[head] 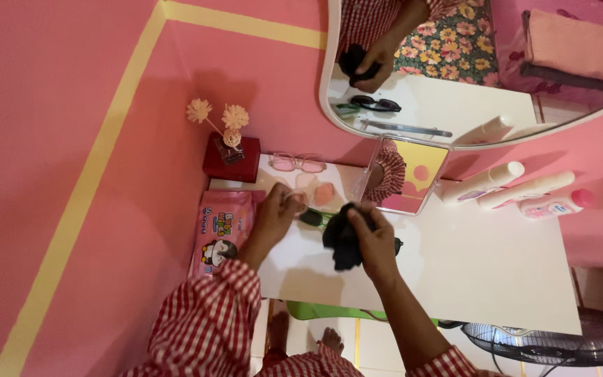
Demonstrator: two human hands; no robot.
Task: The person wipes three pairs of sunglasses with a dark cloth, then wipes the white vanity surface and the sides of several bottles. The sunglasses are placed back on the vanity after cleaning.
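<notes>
The right hand (375,241) is closed around one black cloth (343,241), pressing it onto one pair of dark sunglasses (313,218) with a green frame, held just above the white tabletop (490,272). The left hand (277,216) pinches the near end of the sunglasses between narrowed fingers.

Items on the tabletop, counted:
- One pair of pink glasses (298,163), near the wall.
- One pink wipes packet (221,230), just beside the left hand.
- One red holder (232,159) with three pale paper flowers (219,117).
- One small standing mirror (405,176).
- Three lying bottles (518,192), well apart from both hands.

One large wall mirror (455,70) hangs above. One fan (560,342) stands below the tabletop edge.
</notes>
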